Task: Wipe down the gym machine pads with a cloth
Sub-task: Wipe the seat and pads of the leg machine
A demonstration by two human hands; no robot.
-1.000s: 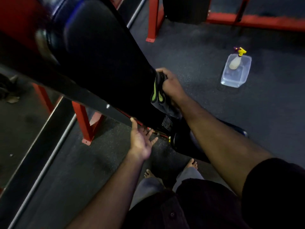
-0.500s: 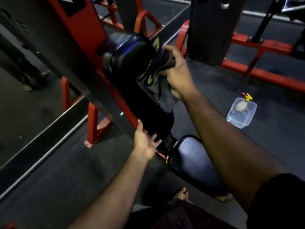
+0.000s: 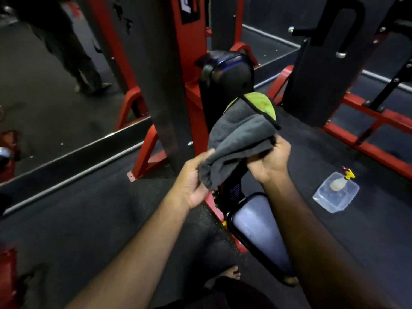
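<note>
A grey cloth (image 3: pixel 240 139) with a green underside and black edging is held between both hands in front of the black back pad (image 3: pixel 227 81) of a red gym machine. My left hand (image 3: pixel 194 181) grips the cloth's lower left corner. My right hand (image 3: pixel 270 159) clutches its right side from beneath. The cloth hangs off the pad, covering the pad's lower part. The dark seat pad (image 3: pixel 260 230) lies below my right forearm.
A clear plastic tub (image 3: pixel 338 195) holding a yellow-topped spray bottle (image 3: pixel 341 181) stands on the dark floor at right. Red frame bars (image 3: pixel 379 139) run behind it. A mirror wall (image 3: pixel 55 108) is at left, and a black weight stack (image 3: pixel 330 70) stands at upper right.
My right hand pulled the cloth down and off the back pad. My left hand left the pad's lower edge and took hold of the cloth. The view tilted up.
</note>
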